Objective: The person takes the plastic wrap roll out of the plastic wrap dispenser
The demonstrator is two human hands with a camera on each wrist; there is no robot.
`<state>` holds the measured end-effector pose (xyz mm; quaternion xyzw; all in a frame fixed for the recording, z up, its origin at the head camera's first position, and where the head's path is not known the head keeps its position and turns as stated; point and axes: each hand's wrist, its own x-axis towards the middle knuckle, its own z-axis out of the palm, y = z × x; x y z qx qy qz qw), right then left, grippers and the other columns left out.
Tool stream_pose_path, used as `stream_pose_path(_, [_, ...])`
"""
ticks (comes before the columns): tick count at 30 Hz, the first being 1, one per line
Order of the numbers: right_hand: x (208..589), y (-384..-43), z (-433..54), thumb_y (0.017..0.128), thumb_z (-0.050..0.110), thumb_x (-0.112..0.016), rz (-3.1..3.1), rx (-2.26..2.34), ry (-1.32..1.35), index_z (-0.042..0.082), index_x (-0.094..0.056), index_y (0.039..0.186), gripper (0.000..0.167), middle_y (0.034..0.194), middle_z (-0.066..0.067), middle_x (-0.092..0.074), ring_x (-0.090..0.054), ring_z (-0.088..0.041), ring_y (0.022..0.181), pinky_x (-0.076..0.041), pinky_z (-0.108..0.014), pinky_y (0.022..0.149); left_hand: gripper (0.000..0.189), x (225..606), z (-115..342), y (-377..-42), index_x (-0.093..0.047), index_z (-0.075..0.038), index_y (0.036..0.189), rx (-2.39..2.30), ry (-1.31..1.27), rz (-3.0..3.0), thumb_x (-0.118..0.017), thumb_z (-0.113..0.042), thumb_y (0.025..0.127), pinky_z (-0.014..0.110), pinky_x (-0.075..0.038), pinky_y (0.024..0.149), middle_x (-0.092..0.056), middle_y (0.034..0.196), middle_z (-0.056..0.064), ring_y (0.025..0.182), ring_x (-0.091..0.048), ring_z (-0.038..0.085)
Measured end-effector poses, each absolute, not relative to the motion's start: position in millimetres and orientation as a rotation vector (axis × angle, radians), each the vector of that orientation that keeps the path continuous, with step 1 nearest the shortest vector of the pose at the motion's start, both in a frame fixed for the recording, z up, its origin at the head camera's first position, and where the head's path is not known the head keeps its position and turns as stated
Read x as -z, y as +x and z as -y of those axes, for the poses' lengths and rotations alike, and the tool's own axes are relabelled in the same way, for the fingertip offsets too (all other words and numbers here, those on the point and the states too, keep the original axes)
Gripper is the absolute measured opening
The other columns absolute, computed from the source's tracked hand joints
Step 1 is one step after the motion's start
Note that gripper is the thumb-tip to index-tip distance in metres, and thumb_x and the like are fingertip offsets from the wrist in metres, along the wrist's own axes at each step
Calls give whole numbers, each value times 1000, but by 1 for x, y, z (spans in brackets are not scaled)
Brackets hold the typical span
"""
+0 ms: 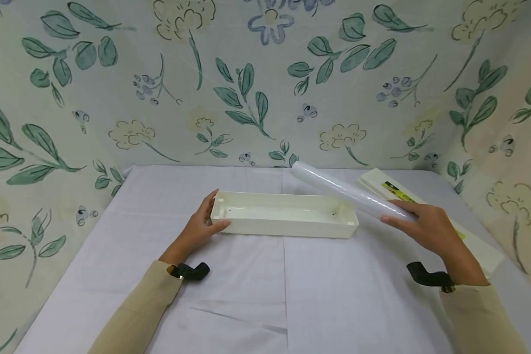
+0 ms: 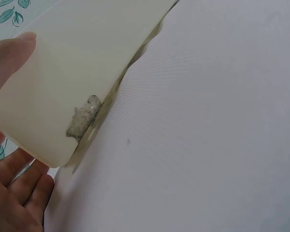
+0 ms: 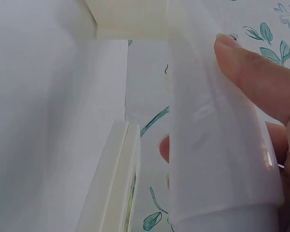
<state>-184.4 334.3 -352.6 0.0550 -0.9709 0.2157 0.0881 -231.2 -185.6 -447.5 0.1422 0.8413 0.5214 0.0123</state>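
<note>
A long, cream plastic box (image 1: 287,228) stands with its top uncovered in the middle of the table, its inside in sight. My left hand (image 1: 200,221) grips its left end, thumb on the front wall and fingers round the end; in the left wrist view, a greyish, crumpled patch marks the lower part of the box wall (image 2: 63,87). My right hand (image 1: 433,228) holds a shiny, translucent roll of plastic film (image 1: 345,189) by its near end, thumb on one side and fingers on the other. The roll slants up and left, its middle above the right end of the box.
A long cream lid (image 1: 478,246) with a yellow-green and black label lies slantwise at the right, partly behind my right hand. White cloth (image 1: 230,314) covers the table. Curtains (image 1: 265,98) with a leaf and flower print hang behind and at both sides.
</note>
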Motion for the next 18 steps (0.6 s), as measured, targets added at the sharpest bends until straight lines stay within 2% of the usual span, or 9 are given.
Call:
stream_pose_path(8, [351, -185, -337, 80, 55, -72, 2917, -639, 112, -4, -52, 135, 83, 120, -37, -53, -50, -44, 89, -45, -37, 59, 91, 448, 187, -231, -10, -39, 153, -1619, 435, -2624, -71, -46, 85, 56, -18, 113, -22, 158, -1, 145, -21, 27])
stream_pose_path(18, [357, -190, -341, 82, 54, -71, 2898, -649, 59, -6, -49, 136, 84, 120, -39, -51, -52, -44, 84, -45, -32, 52, 92, 447, 186, -231, -10, -38, 154, -1610, 447, -2627, -71, -46, 85, 57, -18, 113, -22, 158, 0, 145, -21, 28])
